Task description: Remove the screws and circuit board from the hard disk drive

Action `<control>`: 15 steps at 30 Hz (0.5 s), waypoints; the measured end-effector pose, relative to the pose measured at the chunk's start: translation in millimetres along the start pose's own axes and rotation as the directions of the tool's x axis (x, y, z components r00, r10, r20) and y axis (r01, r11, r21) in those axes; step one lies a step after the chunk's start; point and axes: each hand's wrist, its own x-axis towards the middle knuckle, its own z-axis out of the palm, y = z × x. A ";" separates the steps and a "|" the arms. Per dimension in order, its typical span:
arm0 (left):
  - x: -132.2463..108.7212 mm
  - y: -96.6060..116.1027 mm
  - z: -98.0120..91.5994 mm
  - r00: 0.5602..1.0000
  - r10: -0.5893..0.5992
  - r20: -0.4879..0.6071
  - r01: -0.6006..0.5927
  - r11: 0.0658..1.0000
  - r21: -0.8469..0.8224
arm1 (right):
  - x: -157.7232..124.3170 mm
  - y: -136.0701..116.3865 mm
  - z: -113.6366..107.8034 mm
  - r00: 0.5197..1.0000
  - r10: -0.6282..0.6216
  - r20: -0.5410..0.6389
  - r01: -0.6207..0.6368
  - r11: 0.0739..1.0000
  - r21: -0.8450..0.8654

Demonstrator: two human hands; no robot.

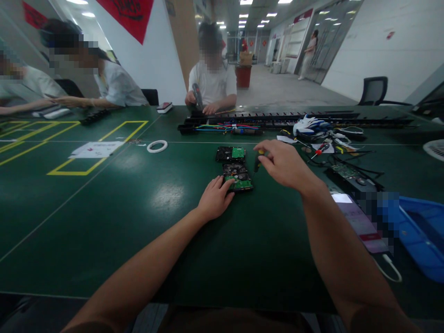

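Two hard drives with green circuit boards lie on the green table in front of me. My left hand [215, 196] holds the nearer hard drive [239, 184] steady by its left corner, index finger over its board and thumb along the near edge. In my right hand [282, 162] is a screwdriver [257, 163] with a dark and yellow handle, pinched between thumb and fingers. Its thin shaft slants down beside the right side of the nearer drive; whether the tip touches anything is too small to tell. The farther hard drive [231, 153] lies just beyond, touched by neither hand.
Long black rails with coloured wires [236, 127] span the table's far side. White-and-blue gloves [308, 126], loose tools and a circuit module [354, 175] lie right. A phone [360, 224] and blue bin [425, 231] are near my right forearm. A tape roll [157, 146] lies left. A co-worker sits opposite.
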 end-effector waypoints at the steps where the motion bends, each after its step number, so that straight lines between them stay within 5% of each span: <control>1: 0.0 0.1 0.0 1.000 0.000 0.000 0.000 1.000 0.000 | 0.0 0.4 -0.4 1.000 0.004 0.003 -0.004 1.000 0.003; 15: -0.1 2.1 -3.1 1.000 -0.015 0.027 0.014 1.000 0.012 | 1.7 -0.2 2.5 0.999 0.043 -0.016 -0.044 0.997 -0.057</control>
